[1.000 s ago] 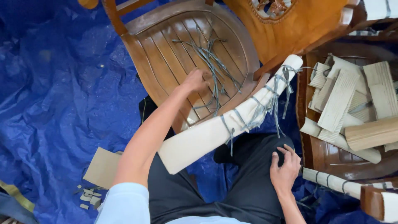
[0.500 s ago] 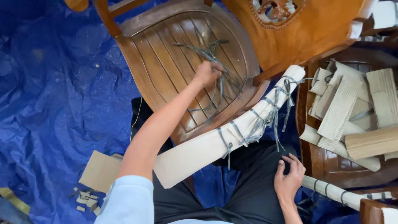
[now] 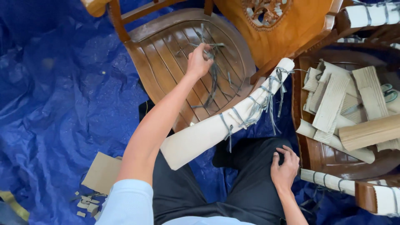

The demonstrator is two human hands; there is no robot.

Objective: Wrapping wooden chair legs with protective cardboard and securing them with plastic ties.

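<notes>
Grey strapping strips (image 3: 214, 79) lie scattered on the wooden chair seat (image 3: 166, 54); the left hand (image 3: 199, 60), advanced up the seat since a second ago, is now closed around several. The right hand (image 3: 284, 166) rests half-curled and empty on the thigh, beside the cardboard-wrapped chair leg (image 3: 225, 121).

Blue tarp (image 3: 54, 104), brown slatted chair seat (image 3: 166, 54), grey strips (image 3: 214, 79).

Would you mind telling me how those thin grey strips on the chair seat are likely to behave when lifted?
Probably floppy: the grey strips lie bent and tangled on the chair seat. Likely very light, being thin. The left hand may lift several at once, since they cross.
</notes>
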